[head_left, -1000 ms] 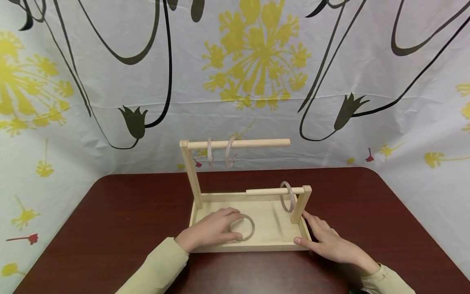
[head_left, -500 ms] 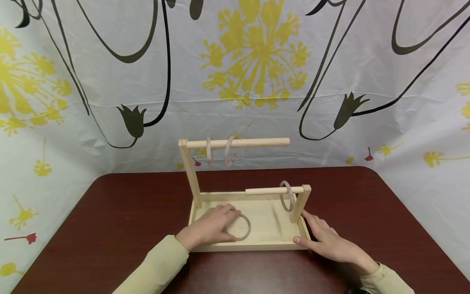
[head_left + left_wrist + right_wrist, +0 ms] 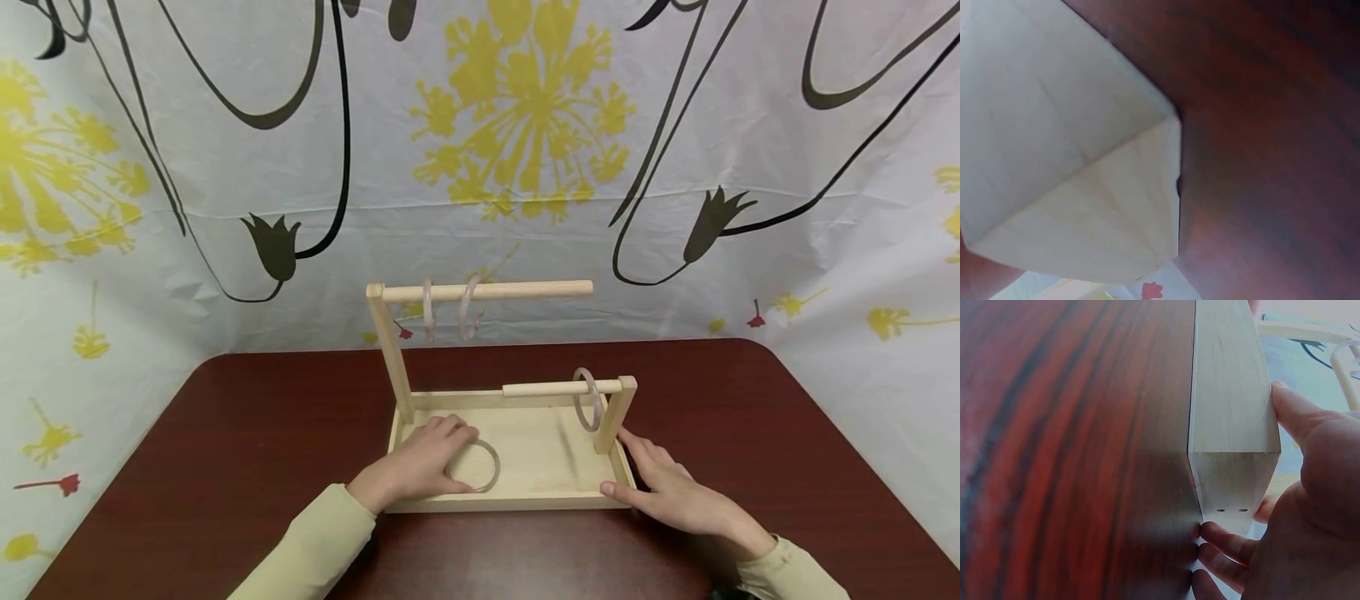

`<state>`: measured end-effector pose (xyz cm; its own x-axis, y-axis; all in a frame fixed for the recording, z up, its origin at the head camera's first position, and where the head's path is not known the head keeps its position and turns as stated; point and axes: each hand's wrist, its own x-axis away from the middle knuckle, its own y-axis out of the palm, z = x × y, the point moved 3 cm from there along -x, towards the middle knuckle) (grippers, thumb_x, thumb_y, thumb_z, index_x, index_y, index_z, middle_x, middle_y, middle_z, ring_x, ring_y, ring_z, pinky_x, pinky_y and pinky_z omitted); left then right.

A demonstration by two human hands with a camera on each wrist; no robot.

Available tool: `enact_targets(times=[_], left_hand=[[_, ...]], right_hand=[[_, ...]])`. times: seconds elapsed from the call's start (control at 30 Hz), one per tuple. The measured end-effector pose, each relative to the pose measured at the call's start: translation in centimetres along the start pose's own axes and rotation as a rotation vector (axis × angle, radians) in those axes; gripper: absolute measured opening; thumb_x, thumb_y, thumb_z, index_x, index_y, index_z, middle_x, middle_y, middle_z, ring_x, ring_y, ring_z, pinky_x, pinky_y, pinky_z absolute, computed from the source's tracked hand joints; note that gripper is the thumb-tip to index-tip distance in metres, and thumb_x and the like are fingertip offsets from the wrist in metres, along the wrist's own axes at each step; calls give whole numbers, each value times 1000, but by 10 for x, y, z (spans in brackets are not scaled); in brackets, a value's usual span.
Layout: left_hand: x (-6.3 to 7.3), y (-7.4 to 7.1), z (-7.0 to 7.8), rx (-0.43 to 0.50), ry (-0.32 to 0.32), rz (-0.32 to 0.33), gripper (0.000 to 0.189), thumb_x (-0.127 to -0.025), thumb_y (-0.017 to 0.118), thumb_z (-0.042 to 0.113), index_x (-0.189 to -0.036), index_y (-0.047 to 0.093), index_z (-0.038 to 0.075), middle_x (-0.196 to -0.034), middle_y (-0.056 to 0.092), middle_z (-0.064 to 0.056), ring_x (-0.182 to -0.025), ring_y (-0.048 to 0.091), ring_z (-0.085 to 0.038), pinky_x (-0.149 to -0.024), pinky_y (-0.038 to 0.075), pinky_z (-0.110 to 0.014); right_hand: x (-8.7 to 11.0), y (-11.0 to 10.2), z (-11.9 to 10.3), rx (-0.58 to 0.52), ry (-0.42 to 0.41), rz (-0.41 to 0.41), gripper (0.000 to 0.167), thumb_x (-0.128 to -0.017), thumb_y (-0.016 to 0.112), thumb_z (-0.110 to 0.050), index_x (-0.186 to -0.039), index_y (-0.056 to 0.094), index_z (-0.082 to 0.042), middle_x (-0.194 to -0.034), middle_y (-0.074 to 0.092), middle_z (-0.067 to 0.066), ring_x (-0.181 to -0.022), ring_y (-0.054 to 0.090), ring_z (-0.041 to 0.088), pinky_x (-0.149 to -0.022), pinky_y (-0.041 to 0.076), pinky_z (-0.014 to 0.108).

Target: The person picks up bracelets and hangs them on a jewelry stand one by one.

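A wooden tray (image 3: 517, 503) with two bar stands rests on the table. Inside it, toward the left, a pale translucent bangle (image 3: 498, 468) lies flat. My left hand (image 3: 420, 463) spans this bangle from the left, thumb at its near edge and fingertips at its far edge; the hand covers its left side. At the tray's right end my right hand (image 3: 675, 493) grips the near corner. In the right wrist view its thumb (image 3: 1297, 412) lies along the upper edge and the fingertips are at the end wall. Only the tray's outer corner (image 3: 1085, 156) shows in the left wrist view.
Two bangles (image 3: 428, 312) hang on the tall bar (image 3: 540, 290) at the left. Another bangle (image 3: 597, 408) hangs on the short bar (image 3: 540, 390), near the right post (image 3: 617, 417). Behind the dark red table (image 3: 285, 433) hangs a patterned cloth (image 3: 525, 250).
My left hand and the bangle lying in the tray have slid a little to the left. My right hand and the hanging bangles have stayed where they were.
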<state>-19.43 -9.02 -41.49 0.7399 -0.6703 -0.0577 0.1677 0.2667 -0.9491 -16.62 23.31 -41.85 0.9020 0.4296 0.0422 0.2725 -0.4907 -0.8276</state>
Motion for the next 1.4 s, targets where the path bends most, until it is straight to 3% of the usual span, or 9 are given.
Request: enact_targets(times=[0.23, 0.47, 0.53, 0.87, 1.1, 1.4], left_hand=[[-2, 0, -1, 24, 18, 5, 63, -76, 83, 33, -126, 59, 2, -117, 55, -9, -103, 50, -25, -86, 45, -39], [0, -4, -7, 291, -50, 65, 73, -71, 85, 30, -131, 57, -1, -120, 50, -8, -103, 52, -23, -80, 48, -31], [1, -4, -7, 330, -52, 76, 72, -71, 85, 29, -130, 57, -1, -120, 49, -8, -104, 52, -24, -80, 49, -31], [2, -4, -4, 331, -33, 74, 61, -69, 84, 23, -121, 60, 2, -112, 47, -6, -96, 53, -23, -77, 49, -26], [2, -7, -3, 291, 18, 92, 60, -70, 80, 23, -119, 59, -4, -107, 57, -9, -93, 55, -21, -81, 47, -28], [4, -13, 0, 322, -48, 157, 74, -79, 76, 33, -137, 48, -3, -108, 62, -7, -96, 58, -17, -85, 47, -33]], right_hand=[[0, -1, -1, -6, 10, -3, 81, -93, 61, -43, -150, 24, 0, -141, 39, 28, -127, 34, 52, -90, 31, 67], [1, 0, -1, -25, 21, -18, 82, -93, 61, -44, -151, 22, 0, -142, 36, 30, -129, 31, 54, -90, 29, 70], [1, 0, 0, -30, 26, -22, 82, -93, 60, -44, -151, 21, 0, -143, 35, 31, -129, 29, 54, -90, 28, 71], [1, 1, 1, -46, 30, -23, 83, -93, 60, -44, -152, 20, -1, -144, 32, 32, -130, 27, 56, -90, 27, 72], [1, 1, 2, -49, 37, -31, 83, -93, 60, -44, -152, 20, -1, -144, 32, 32, -130, 27, 55, -90, 27, 72], [1, 1, 0, -27, 23, 1, 82, -93, 61, -44, -151, 22, -2, -142, 37, 29, -129, 31, 52, -89, 30, 70]])
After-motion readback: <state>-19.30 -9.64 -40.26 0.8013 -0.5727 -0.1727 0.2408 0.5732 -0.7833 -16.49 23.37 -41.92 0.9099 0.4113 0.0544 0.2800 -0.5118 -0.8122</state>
